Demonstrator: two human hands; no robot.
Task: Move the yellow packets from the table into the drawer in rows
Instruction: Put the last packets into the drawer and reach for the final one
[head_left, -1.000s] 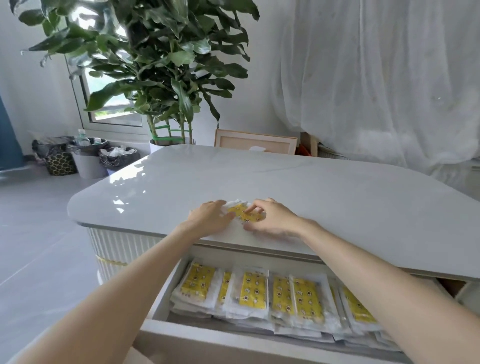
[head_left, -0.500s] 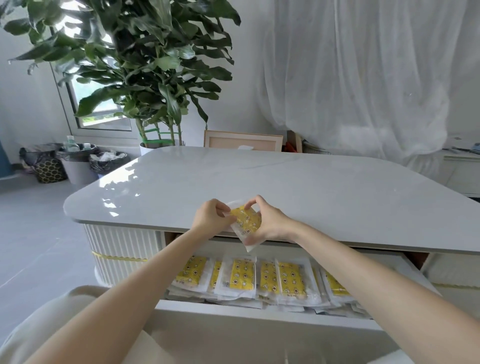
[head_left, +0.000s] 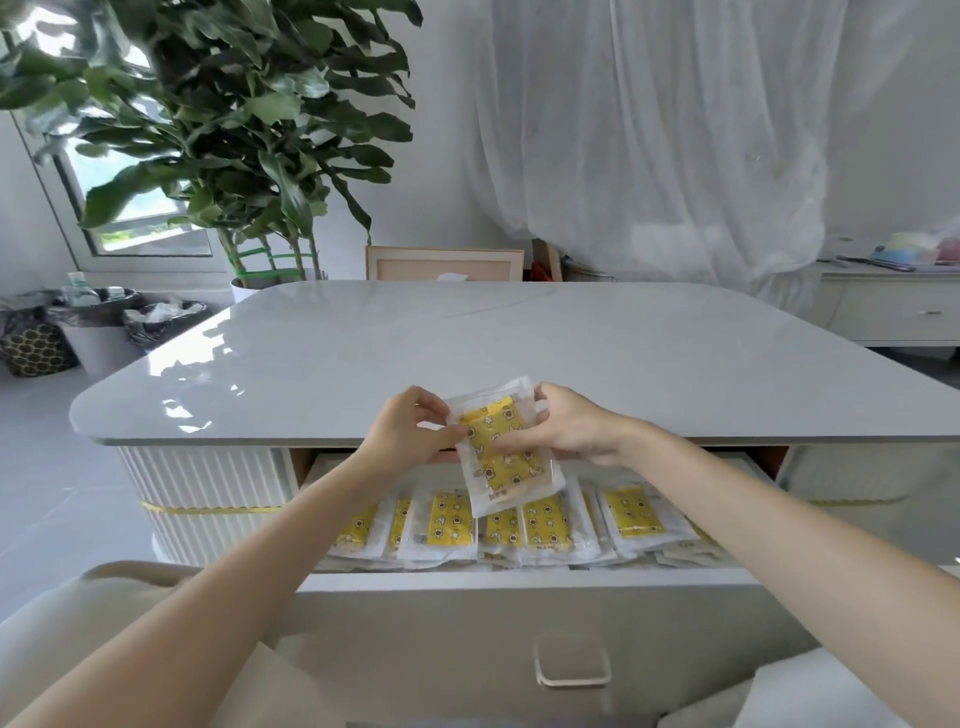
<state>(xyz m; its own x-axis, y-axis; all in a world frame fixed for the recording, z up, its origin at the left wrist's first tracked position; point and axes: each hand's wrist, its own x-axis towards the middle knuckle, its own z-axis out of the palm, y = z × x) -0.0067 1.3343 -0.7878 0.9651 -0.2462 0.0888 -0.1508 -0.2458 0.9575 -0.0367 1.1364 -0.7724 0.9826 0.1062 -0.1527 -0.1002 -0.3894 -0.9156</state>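
Over the near edge of the tabletop (head_left: 519, 353), both hands are holding one yellow packet (head_left: 501, 470) in the air. The left hand (head_left: 410, 436) is pinching the packet's left edge between thumb and fingertips. The right hand (head_left: 571, 431) is gripping its right side, with the thumb lying across the yellow front and the fingers curling round the top corner. The packet, a clear wrapper with a yellow star-printed pad inside, is tilting slightly, its top end showing against the tabletop and its lower end hanging over the open drawer (head_left: 519, 613). Below the near edge, the drawer is standing pulled out toward the person, and a row of yellow packets (head_left: 449, 525) is lying across it side by side, some overlapping, with more wrappers showing underneath. A small handle (head_left: 571, 662) is sitting on the drawer front. Beyond the far left corner, a leafy plant (head_left: 234, 130) is standing near some bins (head_left: 98, 332), and a white curtain (head_left: 675, 130) is hanging behind the far edge.
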